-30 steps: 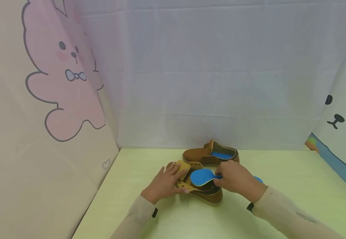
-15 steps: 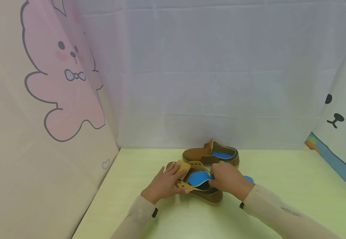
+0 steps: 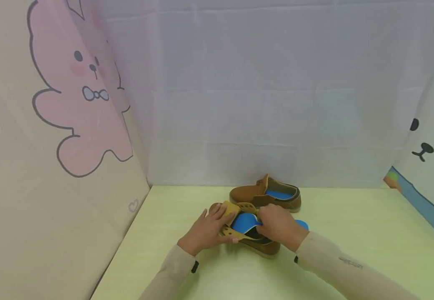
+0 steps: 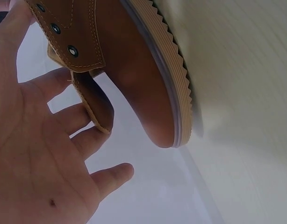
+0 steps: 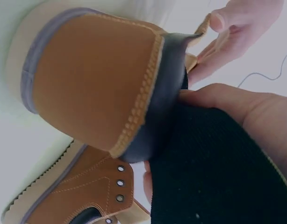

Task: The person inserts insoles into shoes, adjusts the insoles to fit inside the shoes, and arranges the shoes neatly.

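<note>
A brown leather shoe (image 3: 265,249) stands on the table, toe pointing left and away. My left hand (image 3: 206,231) lies at its front, fingers spread along the folded-back tongue (image 3: 230,209) and thumb beside the near eyelet flap. In the left wrist view, those fairly straight fingers sit behind the tongue (image 4: 97,105). My right hand (image 3: 280,226) pinches a blue insole (image 3: 244,223) at its middle, its front part inside the shoe opening. The insole's dark underside (image 5: 204,158) passes over the shoe's heel (image 5: 94,70) in the right wrist view, its rear end sticking out behind my hand.
Behind stands a second brown shoe (image 3: 247,196) with a blue insole (image 3: 278,195) lying inside it. The pale yellow-green table (image 3: 359,225) meets a white cloth backdrop (image 3: 262,104) at the back. Printed cloth walls (image 3: 101,200) bound both sides.
My right hand has moved left and slightly down, carrying the insole deeper into the near shoe. My left hand and both shoes have stayed in place.
</note>
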A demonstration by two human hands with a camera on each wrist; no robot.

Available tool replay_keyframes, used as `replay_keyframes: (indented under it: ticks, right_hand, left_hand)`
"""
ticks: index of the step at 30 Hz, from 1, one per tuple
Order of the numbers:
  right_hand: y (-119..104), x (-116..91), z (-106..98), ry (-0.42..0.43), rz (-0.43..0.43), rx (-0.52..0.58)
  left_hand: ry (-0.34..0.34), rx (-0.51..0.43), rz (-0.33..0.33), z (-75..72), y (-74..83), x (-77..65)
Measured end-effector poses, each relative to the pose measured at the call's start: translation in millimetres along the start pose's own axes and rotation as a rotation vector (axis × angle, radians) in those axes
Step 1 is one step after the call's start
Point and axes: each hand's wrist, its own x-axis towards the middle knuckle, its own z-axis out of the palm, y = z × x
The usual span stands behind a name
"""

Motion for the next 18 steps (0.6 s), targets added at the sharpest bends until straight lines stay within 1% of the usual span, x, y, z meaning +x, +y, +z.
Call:
replay_keyframes:
  ticks: [4, 11, 18]
  right_hand:
    - [-0.4, 4.8, 5.0, 0.004, 0.001, -0.005]
    - [-4.2, 12.9, 13.7, -0.001, 0.033, -0.009]
    - [-7.3, 17.6, 22.8, -0.012, 0.039, -0.001]
  left_hand:
    - [-0.003, -0.008, 0.004, -1.7, -0.1, -0.5]
    - [0.004, 0.009, 0.02, -1.9, -1.7, 0.6]
    - [-0.004, 0.002, 0.011, 1.5, -3.2, 1.3]
